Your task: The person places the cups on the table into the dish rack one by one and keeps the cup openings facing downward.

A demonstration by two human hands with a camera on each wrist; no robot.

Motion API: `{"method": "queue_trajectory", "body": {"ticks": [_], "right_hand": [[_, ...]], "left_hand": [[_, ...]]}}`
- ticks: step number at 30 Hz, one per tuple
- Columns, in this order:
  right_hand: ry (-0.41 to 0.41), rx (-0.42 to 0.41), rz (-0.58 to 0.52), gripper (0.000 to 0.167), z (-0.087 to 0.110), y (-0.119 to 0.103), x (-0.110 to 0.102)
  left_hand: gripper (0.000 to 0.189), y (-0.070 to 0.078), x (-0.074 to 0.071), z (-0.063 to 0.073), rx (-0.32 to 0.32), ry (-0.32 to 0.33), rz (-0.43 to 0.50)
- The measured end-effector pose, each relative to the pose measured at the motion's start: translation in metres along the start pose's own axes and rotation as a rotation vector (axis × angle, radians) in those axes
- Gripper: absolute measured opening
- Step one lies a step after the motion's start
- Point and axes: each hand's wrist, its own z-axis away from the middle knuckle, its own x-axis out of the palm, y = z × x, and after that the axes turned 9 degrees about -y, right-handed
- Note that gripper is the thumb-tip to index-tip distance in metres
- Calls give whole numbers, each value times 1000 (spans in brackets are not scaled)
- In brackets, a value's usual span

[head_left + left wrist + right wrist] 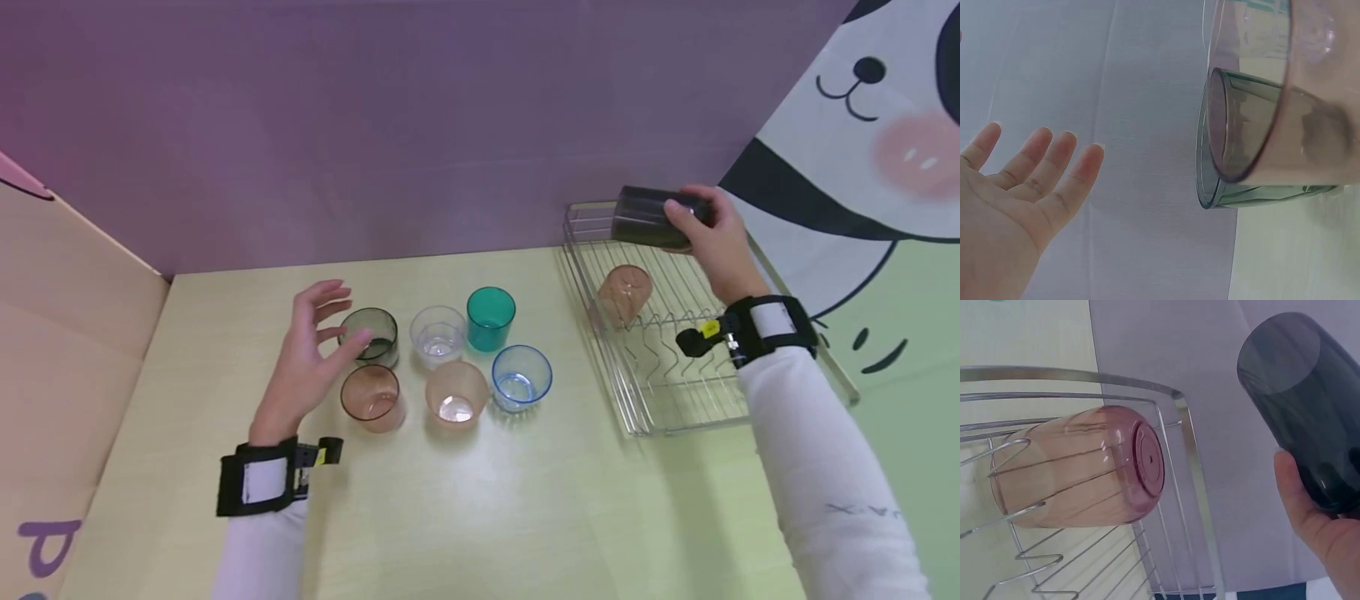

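My right hand (716, 242) grips a dark grey glass (651, 218) near its base, tilted sideways above the wire rack (626, 425). Its rim points left in the head view. Below it a pinkish-brown glass (1079, 469) stands upside down in the rack. My left hand (303, 358) hovers with fingers apart beside a grey-green glass (375, 333), holding nothing; in the left wrist view its fingers (1075, 178) are spread, clear of the glasses. Close by it is a brown glass (373, 400), upright on the table.
Several more upright glasses stand mid-table: a clear glass (438, 333), a green glass (491, 318), a peach glass (456, 396) and a blue-rimmed glass (521, 379). A purple backdrop (375, 133) rises behind the table (480, 508). A panda-printed panel (892, 292) flanks the rack.
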Motion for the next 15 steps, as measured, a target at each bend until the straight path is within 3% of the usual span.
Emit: {"method": "queue_trajectory", "body": {"ticks": [5, 15], "right_hand": [[39, 38, -49, 44, 1, 6, -11], [109, 97, 32, 45, 2, 13, -25]], "left_hand": [[71, -1, 0, 0, -6, -2, 2], [71, -3, -1, 2, -6, 1, -2]]}}
